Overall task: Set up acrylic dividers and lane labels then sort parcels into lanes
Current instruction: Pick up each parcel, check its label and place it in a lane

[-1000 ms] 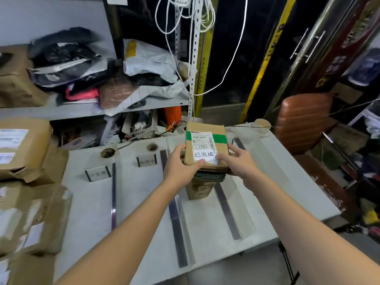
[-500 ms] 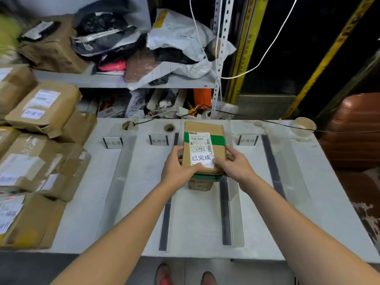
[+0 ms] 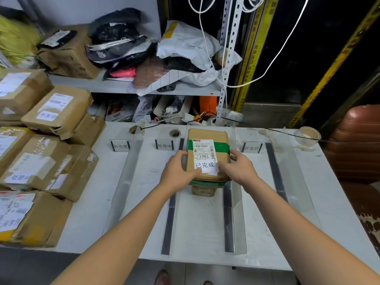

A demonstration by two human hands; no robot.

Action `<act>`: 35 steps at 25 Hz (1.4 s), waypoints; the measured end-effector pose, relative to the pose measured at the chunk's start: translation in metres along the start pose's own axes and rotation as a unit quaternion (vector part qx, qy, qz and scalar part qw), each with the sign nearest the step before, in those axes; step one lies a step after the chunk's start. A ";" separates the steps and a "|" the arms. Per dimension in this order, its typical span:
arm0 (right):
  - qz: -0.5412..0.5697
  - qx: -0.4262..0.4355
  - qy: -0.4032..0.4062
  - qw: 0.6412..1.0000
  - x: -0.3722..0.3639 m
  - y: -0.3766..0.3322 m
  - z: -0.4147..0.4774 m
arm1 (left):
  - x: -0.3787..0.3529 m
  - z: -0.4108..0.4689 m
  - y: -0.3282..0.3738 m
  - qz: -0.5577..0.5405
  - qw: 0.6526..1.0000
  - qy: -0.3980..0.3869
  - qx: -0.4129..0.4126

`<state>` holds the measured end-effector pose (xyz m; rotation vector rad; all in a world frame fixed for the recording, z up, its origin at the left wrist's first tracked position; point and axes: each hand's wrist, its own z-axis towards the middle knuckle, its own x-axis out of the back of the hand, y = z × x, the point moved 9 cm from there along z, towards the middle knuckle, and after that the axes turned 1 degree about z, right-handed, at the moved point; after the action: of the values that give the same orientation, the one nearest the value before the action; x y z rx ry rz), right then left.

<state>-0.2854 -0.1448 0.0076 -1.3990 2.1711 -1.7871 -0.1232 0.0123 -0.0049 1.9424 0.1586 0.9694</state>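
Parcel (image 3: 205, 151): brown, green band, tag 已完成; lies on top of a small stack (image 3: 203, 191) in the table's (image 3: 144, 212) third lane, between two clear dividers (image 3: 238, 223). Your left hand (image 3: 176, 171) grips its left edge, thumb on top. Your right hand (image 3: 240, 167) grips its right edge, fingers curled over. Lane labels (image 3: 164, 145) stand along the far edge. Boxes (image 3: 51, 161): piled at the left end.
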 end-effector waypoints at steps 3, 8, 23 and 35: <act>-0.083 0.035 0.027 0.996 0.006 -0.018 -0.006 | 0.013 -0.004 0.008 0.039 0.999 0.006 -0.006; -0.230 0.155 0.034 0.960 -0.010 -0.073 -0.020 | 0.054 -0.019 0.021 0.174 0.982 0.052 -0.043; -0.394 0.361 -0.061 0.843 -0.192 -0.229 -0.102 | 0.294 -0.111 -0.051 0.445 0.867 0.224 -0.007; -0.408 0.333 -0.051 0.849 -0.380 -0.330 -0.175 | 0.478 -0.133 -0.210 0.456 0.868 0.197 0.003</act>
<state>0.0587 0.2416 0.1366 -2.2331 0.6989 -2.2375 0.1668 0.4448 0.1340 1.7794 -0.5900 1.9750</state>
